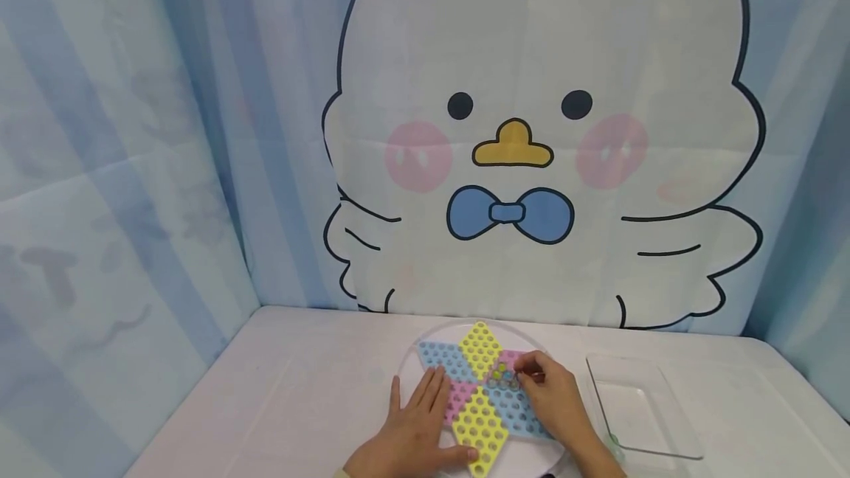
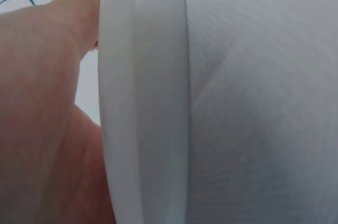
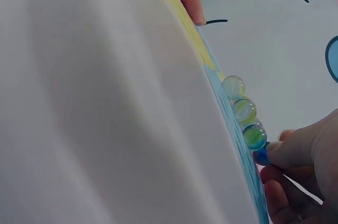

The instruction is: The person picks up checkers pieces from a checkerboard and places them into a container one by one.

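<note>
Lighting bright, even, diffuse; shadows faint. Head view sharp at centre, slight bend twd edges. Both wrist views too close: round white plastic board rim [image 2: 142, 129] blurred, glass marbles [image 3: 245, 110] soft w/ small glints.

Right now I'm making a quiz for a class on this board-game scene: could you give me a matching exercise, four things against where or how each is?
Things:
1. left hand
2. right hand
3. marbles
4. clear tray

Places or states:
a. lies to the right of the star board
b. rests flat on the board's left side
c. sit in holes near the board's middle
d. fingers pinch a marble

Pairs: 1-b, 2-d, 3-c, 4-a
</note>
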Available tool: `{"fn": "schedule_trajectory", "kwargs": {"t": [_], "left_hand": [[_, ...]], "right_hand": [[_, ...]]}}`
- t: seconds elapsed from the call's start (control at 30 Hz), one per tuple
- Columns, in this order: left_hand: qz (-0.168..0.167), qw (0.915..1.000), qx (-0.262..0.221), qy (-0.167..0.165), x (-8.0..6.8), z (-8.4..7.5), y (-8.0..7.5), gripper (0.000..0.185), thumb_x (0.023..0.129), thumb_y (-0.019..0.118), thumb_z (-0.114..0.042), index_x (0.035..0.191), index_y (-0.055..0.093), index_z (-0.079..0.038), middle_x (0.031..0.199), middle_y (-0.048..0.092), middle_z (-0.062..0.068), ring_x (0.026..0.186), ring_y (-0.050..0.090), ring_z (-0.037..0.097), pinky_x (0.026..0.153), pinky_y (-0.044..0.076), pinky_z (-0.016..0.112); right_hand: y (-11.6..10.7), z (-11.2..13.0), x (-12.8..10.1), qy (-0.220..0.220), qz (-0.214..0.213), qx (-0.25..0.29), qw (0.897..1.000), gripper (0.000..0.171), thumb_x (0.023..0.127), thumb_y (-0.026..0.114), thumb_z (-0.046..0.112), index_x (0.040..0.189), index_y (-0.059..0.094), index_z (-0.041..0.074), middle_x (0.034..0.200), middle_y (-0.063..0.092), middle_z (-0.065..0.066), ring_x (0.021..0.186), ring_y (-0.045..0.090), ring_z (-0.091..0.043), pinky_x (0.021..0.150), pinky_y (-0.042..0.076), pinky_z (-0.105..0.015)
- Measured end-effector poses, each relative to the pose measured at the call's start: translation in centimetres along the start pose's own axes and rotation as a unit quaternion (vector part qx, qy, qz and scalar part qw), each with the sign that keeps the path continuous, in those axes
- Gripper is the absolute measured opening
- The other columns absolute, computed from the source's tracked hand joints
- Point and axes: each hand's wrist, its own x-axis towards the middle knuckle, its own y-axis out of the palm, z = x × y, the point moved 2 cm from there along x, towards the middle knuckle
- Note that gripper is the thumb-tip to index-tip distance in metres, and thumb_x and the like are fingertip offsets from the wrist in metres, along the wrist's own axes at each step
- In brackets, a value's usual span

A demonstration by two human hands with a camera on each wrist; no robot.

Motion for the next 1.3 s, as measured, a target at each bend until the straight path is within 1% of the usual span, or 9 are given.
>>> {"fn": "schedule_trajectory", "kwargs": {"t": [0.13,0.2,0.37,0.47,0.67,0.8,1.17,1.23,1.3], "left_hand": [[0.008,1.0000,-0.004,-0.003,0.1,0.1,0.0,0.111,0.080,0.045,-0.085,0.159,0.018,-0.012,0.168,0.010,0.006,0.156,0.008,0.024,0.116,0.000,0.070],[0.013,0.9999,-0.005,-0.005,0.1,0.1,0.0,0.110,0.080,0.046,-0.085,0.159,0.018,-0.013,0.168,0.009,0.005,0.156,0.008,0.024,0.116,0.000,0.070],[0.014,0.9999,-0.008,-0.005,0.2,0.1,0.0,0.111,0.080,0.045,-0.085,0.159,0.019,-0.013,0.168,0.010,0.005,0.156,0.009,0.024,0.116,0.000,0.071],[0.014,0.9998,-0.012,-0.007,0.2,0.1,0.1,0.112,0.079,0.045,-0.086,0.159,0.019,-0.013,0.168,0.010,0.005,0.156,0.009,0.024,0.116,-0.001,0.070],[0.013,0.9997,-0.016,-0.013,0.2,0.0,0.1,0.114,0.077,0.044,-0.088,0.160,0.018,-0.013,0.168,0.009,0.005,0.156,0.008,0.023,0.117,-0.002,0.068],[0.013,0.9997,-0.012,-0.014,0.2,0.0,0.1,0.115,0.077,0.043,-0.088,0.160,0.018,-0.013,0.168,0.009,0.005,0.156,0.008,0.023,0.117,-0.002,0.068],[0.008,0.9998,-0.013,-0.012,0.3,0.1,0.2,0.115,0.077,0.043,-0.088,0.159,0.018,-0.013,0.168,0.010,0.005,0.156,0.008,0.024,0.117,-0.002,0.069],[0.008,0.9999,-0.012,-0.009,0.3,0.2,0.2,0.114,0.077,0.043,-0.088,0.160,0.018,-0.013,0.168,0.010,0.006,0.156,0.008,0.024,0.117,-0.002,0.069],[0.008,0.9999,-0.013,-0.006,0.2,0.1,0.3,0.114,0.078,0.043,-0.088,0.160,0.017,-0.013,0.169,0.009,0.005,0.156,0.007,0.024,0.117,-0.003,0.068]], "right_hand": [[-0.2,0.1,0.0,-0.003,-0.002,0.009,1.000,0.017,0.089,0.065,0.000,0.103,0.067,0.008,0.100,0.070,-0.004,0.093,0.065,-0.014,0.083,0.055,-0.028],[-0.3,0.2,-0.1,-0.006,-0.006,0.011,1.000,0.016,0.089,0.065,0.000,0.103,0.068,0.008,0.101,0.071,-0.005,0.094,0.066,-0.015,0.083,0.055,-0.028],[-0.7,0.5,0.0,-0.010,-0.017,0.010,1.000,0.015,0.090,0.064,0.001,0.104,0.067,0.008,0.103,0.071,-0.005,0.099,0.067,-0.019,0.087,0.055,-0.036],[-1.1,0.8,0.1,-0.005,-0.017,0.009,1.000,0.015,0.092,0.062,0.003,0.106,0.067,0.008,0.105,0.070,-0.005,0.102,0.066,-0.020,0.089,0.054,-0.038],[-2.2,1.6,0.1,-0.010,-0.017,0.013,1.000,0.017,0.094,0.062,0.005,0.109,0.066,0.008,0.110,0.070,-0.007,0.106,0.066,-0.022,0.091,0.055,-0.036],[-2.9,2.0,-0.2,-0.023,-0.020,0.015,0.999,0.017,0.093,0.062,0.004,0.109,0.067,0.006,0.110,0.071,-0.009,0.107,0.067,-0.024,0.090,0.055,-0.035],[-4.1,1.7,-0.4,-0.035,-0.032,0.019,0.999,0.016,0.094,0.061,0.002,0.109,0.066,0.004,0.110,0.070,-0.010,0.108,0.066,-0.027,0.091,0.055,-0.034],[-4.5,1.6,-0.5,-0.035,-0.038,0.020,0.998,0.016,0.094,0.061,0.002,0.108,0.067,0.005,0.109,0.070,-0.010,0.108,0.066,-0.027,0.090,0.056,-0.032],[-4.9,1.5,-0.6,-0.040,-0.044,0.018,0.998,0.015,0.093,0.062,0.003,0.107,0.067,0.005,0.107,0.071,-0.009,0.107,0.067,-0.025,0.088,0.056,-0.028]]}}
